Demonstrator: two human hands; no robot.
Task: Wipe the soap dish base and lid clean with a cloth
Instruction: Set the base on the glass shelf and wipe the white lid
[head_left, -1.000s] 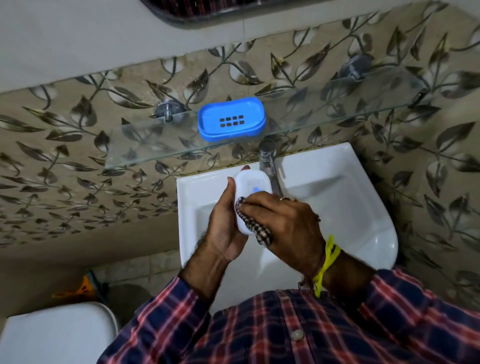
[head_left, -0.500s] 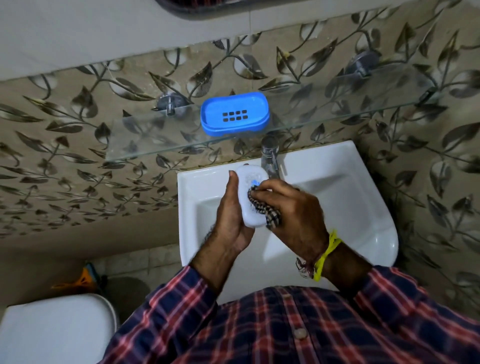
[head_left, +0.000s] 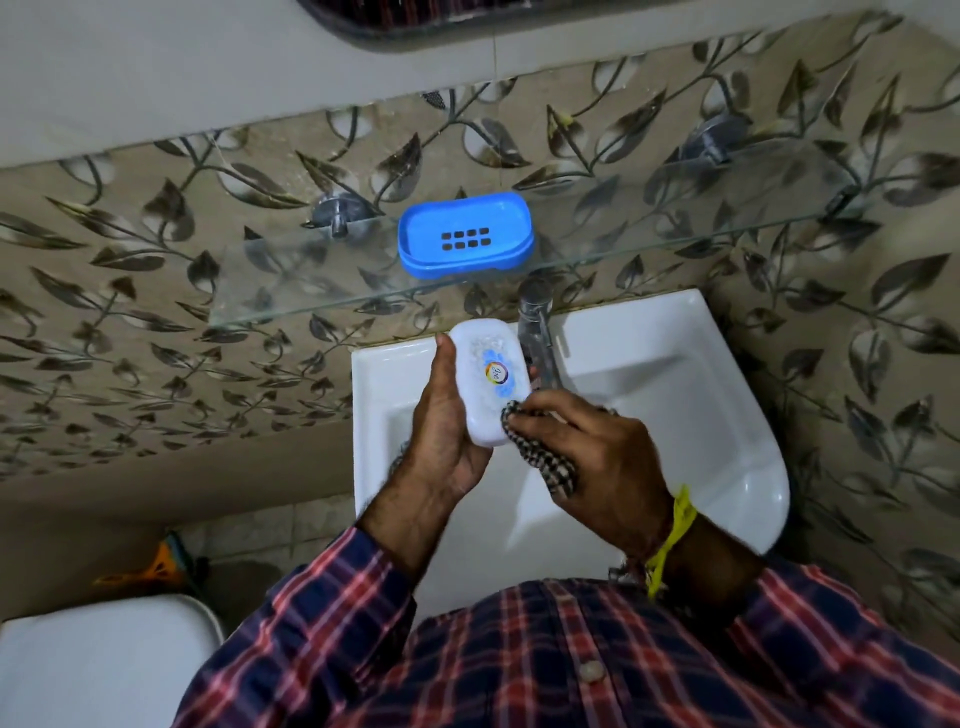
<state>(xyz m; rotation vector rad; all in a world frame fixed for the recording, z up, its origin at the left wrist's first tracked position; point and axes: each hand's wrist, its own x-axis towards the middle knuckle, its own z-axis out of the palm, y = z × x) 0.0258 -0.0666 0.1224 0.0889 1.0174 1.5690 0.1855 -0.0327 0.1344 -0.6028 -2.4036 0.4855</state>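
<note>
**Lid getting wiped over the sink**

Head cam: left hand (head_left: 441, 441) grips the white oval plastic soap dish lid (head_left: 488, 379) w/ a round sticker, held over the white ceramic basin (head_left: 727, 415). Right hand (head_left: 592, 457) has a bunched checked cloth (head_left: 540, 457) pinched in curled fingers, pressed on the lid's lower edge. Blue plastic soap dish base (head_left: 465, 234) w/ drain holes sits on the glass wall shelf (head_left: 675, 228) above the chrome tap (head_left: 537, 332).

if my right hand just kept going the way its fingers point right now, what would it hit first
Most likely the white lid: your right hand points up and left, pressing the checked cloth against the lid's near end, with your left hand behind it. Depth is hard to judge.
</note>
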